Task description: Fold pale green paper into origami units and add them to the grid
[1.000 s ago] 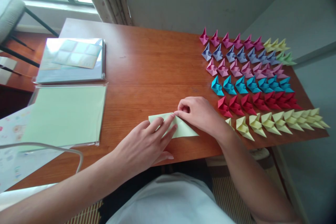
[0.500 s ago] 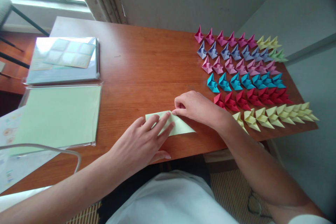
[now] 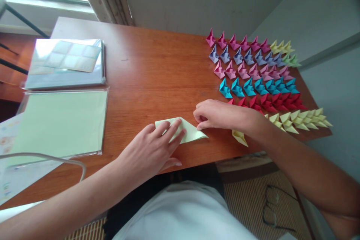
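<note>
Rests the left hand (image 3: 154,144) flat over the pale green paper (image 3: 193,133), fingers slightly spread, pressing down rather than gripping. Sets the right hand (image 3: 213,115) at the slanting right edge of the same paper, fingers curled in and thumb low by that edge; narrow in shape, though cannot tell whether nipping the paper or only touching it. Has the paper lying near the front edge of the tabletop (image 3: 157,63), folded flat, with a point toward the right.

Looks, on judgement, to be at a creasing step: steadying the layers with the left, firming the slanted fold with the right. Seems to call next for even pressure down to the pointed tip, without letting the layers slip.

Among containers, shows two plastic packets at the left, one beyond the other. Holds pale green sheets in the nearer packet (image 3: 62,123). Shows a shiny bluish face on the farther packet (image 3: 70,78), with a patterned card (image 3: 75,56) there; cannot tell whether inside or on top. At the right, has folded paper shapes (image 3: 261,87) in coloured rows directly on the tabletop, partly hidden behind the right forearm (image 3: 281,157).
</note>
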A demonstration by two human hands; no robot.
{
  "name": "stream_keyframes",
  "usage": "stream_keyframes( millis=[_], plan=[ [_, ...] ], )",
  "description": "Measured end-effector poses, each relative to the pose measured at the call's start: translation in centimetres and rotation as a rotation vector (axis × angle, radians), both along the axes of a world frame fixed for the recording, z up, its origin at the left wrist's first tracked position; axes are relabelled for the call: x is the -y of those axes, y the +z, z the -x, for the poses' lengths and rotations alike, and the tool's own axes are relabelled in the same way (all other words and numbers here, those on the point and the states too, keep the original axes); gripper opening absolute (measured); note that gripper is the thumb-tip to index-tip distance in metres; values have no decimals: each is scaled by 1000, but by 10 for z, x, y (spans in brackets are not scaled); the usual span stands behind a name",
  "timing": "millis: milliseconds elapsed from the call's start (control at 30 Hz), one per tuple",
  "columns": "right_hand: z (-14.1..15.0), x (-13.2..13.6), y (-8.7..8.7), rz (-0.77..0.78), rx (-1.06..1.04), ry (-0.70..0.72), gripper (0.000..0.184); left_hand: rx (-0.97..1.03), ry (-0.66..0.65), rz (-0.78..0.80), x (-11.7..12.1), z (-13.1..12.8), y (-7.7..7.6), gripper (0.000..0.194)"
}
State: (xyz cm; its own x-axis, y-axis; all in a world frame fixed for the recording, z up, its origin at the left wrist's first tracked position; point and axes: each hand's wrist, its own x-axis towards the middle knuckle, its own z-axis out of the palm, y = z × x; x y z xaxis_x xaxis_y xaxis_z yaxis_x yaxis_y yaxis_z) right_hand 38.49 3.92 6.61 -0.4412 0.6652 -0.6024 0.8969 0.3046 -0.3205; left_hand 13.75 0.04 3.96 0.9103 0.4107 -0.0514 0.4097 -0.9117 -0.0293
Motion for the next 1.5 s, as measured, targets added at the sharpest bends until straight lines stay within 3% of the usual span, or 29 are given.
stream_keyframes(
  millis=[133, 267, 533, 767, 900, 967, 1033, 1167, 1333, 1500],
  plan=[
    [5, -1, 6, 45, -1, -72, 18, -3, 6, -4, 0, -1, 0, 73],
    [7, 3, 4, -42, 44, -125, 23, 0, 6, 1, 0, -1, 0, 74],
    [18, 1, 18, 27, 258, -46, 30, -26, 15, 30, 1, -1, 2, 69],
    [15, 2, 19, 3, 246, 93, 22, -17, 14, 19, 0, -1, 2, 70],
    [11, 12, 24, -1, 194, 89, 14, -23, 21, 38, 2, -2, 2, 75],
    [14, 24, 25, -123, 150, 36, 9, -39, 32, 51, 4, -2, 3, 78],
    [21, 41, 20, -279, 155, -73, 15, -48, 45, 57, 7, -3, 3, 80],
    [32, 75, -3, -400, 82, -297, 22, -23, 88, 67, 15, -4, 3, 78],
    [38, 102, -30, -487, -125, -547, 17, 85, 164, 120, 22, -5, -2, 59],
    [53, 114, -38, -605, -364, -716, 8, 270, 256, 200, 22, -5, -1, 34]
  ],
)
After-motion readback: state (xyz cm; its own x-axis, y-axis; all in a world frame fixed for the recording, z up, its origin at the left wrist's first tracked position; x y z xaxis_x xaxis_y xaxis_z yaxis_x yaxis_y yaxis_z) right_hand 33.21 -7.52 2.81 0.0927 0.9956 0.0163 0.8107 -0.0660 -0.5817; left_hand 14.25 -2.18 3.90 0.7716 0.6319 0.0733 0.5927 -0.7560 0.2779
